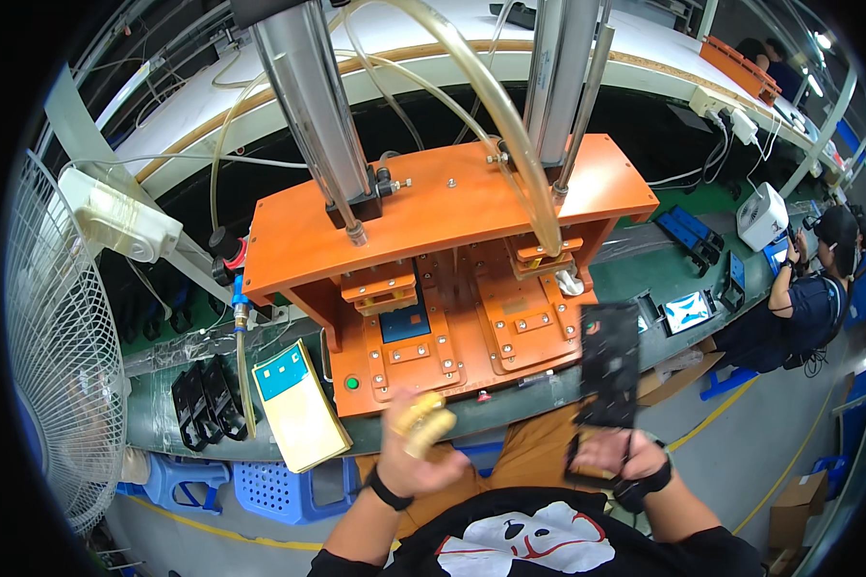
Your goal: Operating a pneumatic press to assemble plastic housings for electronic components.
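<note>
My right hand point(608, 454) grips a black rectangular panel point(610, 370) by its lower end. The panel stands up from the fingers to the right of the press and is blurred by motion. My left hand point(416, 447) has its fingers apart in front of the press, with yellow covers on the fingertips and nothing seen in it. Before me stands an orange two-station press point(452, 226). A dark blue flat piece point(406, 322) lies in its left fixture, while the right fixture plate point(522, 322) shows bare orange metal.
Left of the press lie a stack of yellow sheets point(303, 423) and several black frames point(210, 404). A large fan point(63, 337) stands at the far left. Hoses hang over the press. Lit panels point(688, 313) and a seated co-worker point(799, 298) are to the right.
</note>
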Tool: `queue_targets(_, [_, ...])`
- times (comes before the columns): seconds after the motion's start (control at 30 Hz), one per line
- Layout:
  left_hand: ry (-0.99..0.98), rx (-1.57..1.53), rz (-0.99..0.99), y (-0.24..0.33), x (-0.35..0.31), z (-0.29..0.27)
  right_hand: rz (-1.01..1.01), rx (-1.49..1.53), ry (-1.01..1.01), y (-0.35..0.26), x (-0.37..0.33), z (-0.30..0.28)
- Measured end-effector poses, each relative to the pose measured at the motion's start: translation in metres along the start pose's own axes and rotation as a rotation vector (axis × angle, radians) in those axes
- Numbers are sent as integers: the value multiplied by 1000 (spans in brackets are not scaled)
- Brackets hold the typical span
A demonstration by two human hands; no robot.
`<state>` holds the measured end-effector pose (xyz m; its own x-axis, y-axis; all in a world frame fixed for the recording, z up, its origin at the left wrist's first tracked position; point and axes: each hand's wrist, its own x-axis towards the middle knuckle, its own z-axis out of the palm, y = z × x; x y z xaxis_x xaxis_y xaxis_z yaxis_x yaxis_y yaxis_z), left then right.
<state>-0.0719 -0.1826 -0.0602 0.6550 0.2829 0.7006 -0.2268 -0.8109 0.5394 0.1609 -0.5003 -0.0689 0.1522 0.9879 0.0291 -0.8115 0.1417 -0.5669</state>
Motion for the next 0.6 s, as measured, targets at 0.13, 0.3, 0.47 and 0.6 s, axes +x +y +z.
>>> queue_targets(0.13, [-338, -231, 41, 52, -11, 16, 310, 105, -108, 64, 49, 7])
queue_targets(0.3, [-207, 38, -72, 45, -11, -2, 385, 233, -312, 95, 114, 13])
queue_targets(0.47, [-164, 118, -49, 17, 6, -26, 309, 53, -241, 99, 155, 27])
queue_targets(0.6, [-195, 207, -8, -20, 39, -45, 238, -13, -171, 95, 168, 25])
